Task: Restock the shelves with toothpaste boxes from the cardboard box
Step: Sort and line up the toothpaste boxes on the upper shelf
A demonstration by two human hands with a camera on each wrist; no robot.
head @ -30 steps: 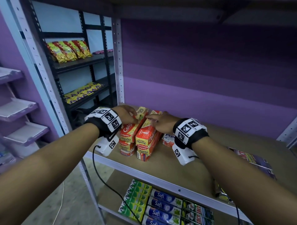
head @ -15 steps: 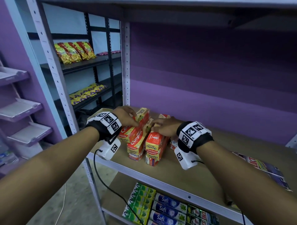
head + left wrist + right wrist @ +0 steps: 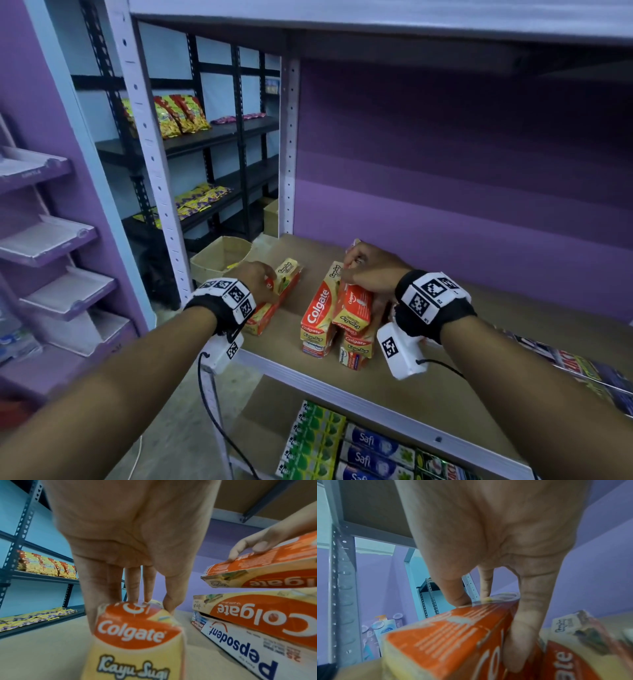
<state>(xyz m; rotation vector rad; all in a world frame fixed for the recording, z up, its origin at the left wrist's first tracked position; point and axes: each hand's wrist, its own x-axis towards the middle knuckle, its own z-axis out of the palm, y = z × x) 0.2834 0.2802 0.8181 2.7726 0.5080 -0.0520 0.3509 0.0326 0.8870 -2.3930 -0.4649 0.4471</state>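
Note:
In the head view my left hand (image 3: 269, 287) grips one red-and-yellow Colgate box (image 3: 274, 305) lying on the wooden shelf (image 3: 479, 359), to the left of the stack. The left wrist view shows that Colgate box (image 3: 137, 632) held between fingers and thumb of the left hand (image 3: 133, 601). My right hand (image 3: 363, 270) grips the top box (image 3: 352, 306) of a small stack of toothpaste boxes (image 3: 317, 318). In the right wrist view the right hand (image 3: 488, 622) clamps this orange box (image 3: 450, 635) at its sides. A Pepsodent box (image 3: 248, 642) lies under the stack. The open cardboard box (image 3: 219, 257) stands on the floor behind the shelf's left end.
The shelf below holds rows of green boxes (image 3: 315, 442) and Safi boxes (image 3: 373, 448). Flat packets (image 3: 582, 370) lie at the shelf's right. A grey upright (image 3: 287, 154) stands at the back left. Snack packets (image 3: 178, 116) fill a black rack; purple trays (image 3: 51, 240) hang at the left.
My left hand has drawn one Colgate box leftward, away from the stack. The right hand stays on the stack's top box, which now lies tilted. My head has moved nearer.

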